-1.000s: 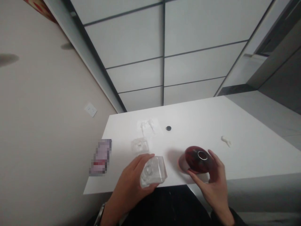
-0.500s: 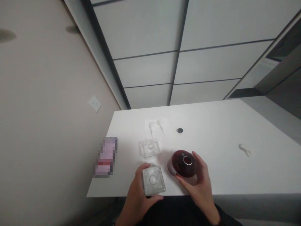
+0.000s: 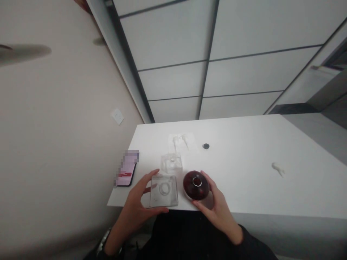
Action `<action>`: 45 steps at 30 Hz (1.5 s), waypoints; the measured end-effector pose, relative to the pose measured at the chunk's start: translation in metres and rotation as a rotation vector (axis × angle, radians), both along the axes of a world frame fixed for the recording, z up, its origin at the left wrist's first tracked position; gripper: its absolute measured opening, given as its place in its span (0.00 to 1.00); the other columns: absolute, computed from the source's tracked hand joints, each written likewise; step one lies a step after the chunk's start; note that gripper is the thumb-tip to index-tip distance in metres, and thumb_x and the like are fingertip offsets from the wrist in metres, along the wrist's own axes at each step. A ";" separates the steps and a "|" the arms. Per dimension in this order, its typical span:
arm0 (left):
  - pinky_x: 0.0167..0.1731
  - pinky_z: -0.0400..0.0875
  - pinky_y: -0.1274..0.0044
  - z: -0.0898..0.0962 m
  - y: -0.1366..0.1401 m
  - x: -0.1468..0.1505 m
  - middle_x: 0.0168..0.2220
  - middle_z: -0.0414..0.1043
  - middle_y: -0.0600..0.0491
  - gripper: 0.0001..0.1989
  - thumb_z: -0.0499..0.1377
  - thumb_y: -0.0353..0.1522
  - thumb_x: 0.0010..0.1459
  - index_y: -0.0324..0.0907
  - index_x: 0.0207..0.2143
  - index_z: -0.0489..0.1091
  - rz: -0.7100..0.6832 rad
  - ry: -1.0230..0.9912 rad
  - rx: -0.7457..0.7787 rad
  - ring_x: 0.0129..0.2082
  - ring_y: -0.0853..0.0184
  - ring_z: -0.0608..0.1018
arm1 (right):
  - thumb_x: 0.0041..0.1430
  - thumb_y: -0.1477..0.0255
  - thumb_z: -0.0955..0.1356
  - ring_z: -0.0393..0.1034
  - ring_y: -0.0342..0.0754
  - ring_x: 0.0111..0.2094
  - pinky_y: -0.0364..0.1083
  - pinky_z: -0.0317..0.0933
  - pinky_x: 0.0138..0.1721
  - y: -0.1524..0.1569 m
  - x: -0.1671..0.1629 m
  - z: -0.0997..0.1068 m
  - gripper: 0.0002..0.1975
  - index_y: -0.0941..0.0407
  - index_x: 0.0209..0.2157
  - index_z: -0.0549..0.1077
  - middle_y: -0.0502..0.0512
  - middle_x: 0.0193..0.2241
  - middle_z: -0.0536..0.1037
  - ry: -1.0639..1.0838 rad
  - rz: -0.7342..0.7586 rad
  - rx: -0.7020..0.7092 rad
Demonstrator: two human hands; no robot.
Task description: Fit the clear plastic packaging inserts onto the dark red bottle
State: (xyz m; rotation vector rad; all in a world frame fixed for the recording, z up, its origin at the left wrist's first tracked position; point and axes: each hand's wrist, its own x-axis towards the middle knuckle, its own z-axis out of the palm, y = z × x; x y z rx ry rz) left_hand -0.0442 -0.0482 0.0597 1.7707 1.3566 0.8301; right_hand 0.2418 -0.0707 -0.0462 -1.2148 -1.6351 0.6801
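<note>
My left hand (image 3: 141, 198) grips a square clear glass bottle (image 3: 164, 190) by its sides, fingers behind and thumb in front; a round opening shows on its top. In my right hand (image 3: 215, 202) is a rounded dark red glass bottle (image 3: 196, 185) with a ring-shaped neck. Its top faces up, and fingers and thumb curve round its right side. Both bottles are side by side at the table's front edge. Just behind them stands a second clear square bottle (image 3: 171, 163).
Two white pump heads (image 3: 180, 140) lie at the back on a pale sheet. A small dark cap (image 3: 206, 146) is right of them. Another white pump head (image 3: 278, 169) lies far right. At the left edge rests a phone (image 3: 127, 169), by the wall. The white table (image 3: 244, 155) carries everything.
The red bottle has gone from tilted to more upright in my right hand. The clear bottle in my left hand has shifted left. The view has moved slightly.
</note>
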 end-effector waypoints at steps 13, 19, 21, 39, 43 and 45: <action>0.63 0.75 0.60 0.056 0.035 0.005 0.66 0.70 0.46 0.58 0.77 0.42 0.54 0.58 0.77 0.45 -0.301 0.424 0.336 0.63 0.52 0.76 | 0.64 0.61 0.76 0.70 0.65 0.66 0.62 0.70 0.63 0.001 -0.019 0.000 0.50 0.47 0.77 0.45 0.67 0.67 0.69 -0.074 0.011 0.011; 0.62 0.76 0.61 0.059 0.042 0.002 0.65 0.72 0.46 0.59 0.77 0.40 0.53 0.57 0.77 0.45 -0.333 0.443 0.326 0.62 0.52 0.77 | 0.65 0.60 0.75 0.76 0.65 0.61 0.62 0.74 0.59 0.000 -0.025 -0.004 0.42 0.51 0.73 0.55 0.67 0.62 0.76 -0.077 -0.073 0.073; 0.62 0.76 0.61 0.060 0.045 0.000 0.65 0.72 0.46 0.58 0.77 0.40 0.54 0.57 0.77 0.45 -0.349 0.436 0.328 0.62 0.52 0.77 | 0.65 0.61 0.75 0.76 0.64 0.61 0.62 0.73 0.60 0.001 -0.026 -0.003 0.39 0.51 0.71 0.57 0.67 0.62 0.76 -0.067 -0.057 0.085; 0.63 0.74 0.59 0.077 0.051 0.014 0.68 0.68 0.45 0.57 0.78 0.35 0.53 0.56 0.76 0.47 -0.481 0.549 0.374 0.65 0.52 0.75 | 0.65 0.60 0.75 0.72 0.64 0.64 0.63 0.71 0.63 -0.002 -0.018 -0.012 0.39 0.53 0.71 0.60 0.66 0.65 0.75 -0.019 -0.036 0.063; 0.61 0.76 0.60 0.083 0.051 0.017 0.66 0.70 0.43 0.56 0.77 0.37 0.54 0.55 0.76 0.48 -0.498 0.578 0.387 0.63 0.52 0.76 | 0.65 0.60 0.75 0.72 0.65 0.64 0.63 0.71 0.63 -0.002 -0.016 -0.008 0.39 0.53 0.71 0.60 0.67 0.65 0.75 -0.027 -0.036 0.052; 0.62 0.76 0.60 0.086 0.051 0.019 0.66 0.70 0.43 0.53 0.76 0.38 0.56 0.54 0.76 0.50 -0.497 0.595 0.379 0.64 0.51 0.76 | 0.64 0.60 0.75 0.72 0.64 0.65 0.63 0.70 0.63 -0.002 -0.016 -0.007 0.39 0.53 0.71 0.61 0.66 0.65 0.75 -0.016 -0.029 0.053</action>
